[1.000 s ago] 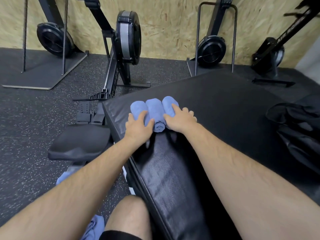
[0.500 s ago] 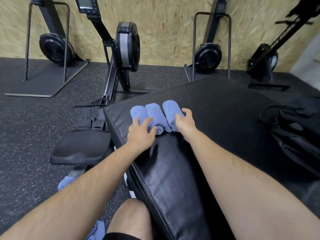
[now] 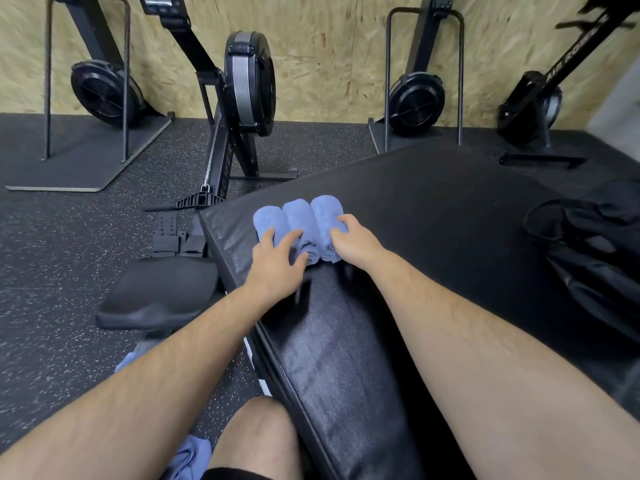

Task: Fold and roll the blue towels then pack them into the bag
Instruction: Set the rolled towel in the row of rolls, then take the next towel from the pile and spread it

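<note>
Left hand (image 3: 277, 259) presses spread-fingered, right hand (image 3: 355, 242) curls round the rolled towels (image 3: 299, 220), axes pointing away; the bag (image 3: 595, 247) lies right

On my feed the black padded platform (image 3: 433, 220) fills the middle and right of the view. Three rolled blue towels (image 3: 298, 216) lie on it side by side near its far left corner, touching one another with their ends pointing toward me. A black bag (image 3: 595, 251) slumps at the platform's right side, well apart from the rolls, though I cannot tell whether all of it rests on the pad. The platform stands on a dark speckled floor (image 3: 69, 237), where a loose blue cloth (image 3: 192, 455) lies beside its near left edge.
</note>
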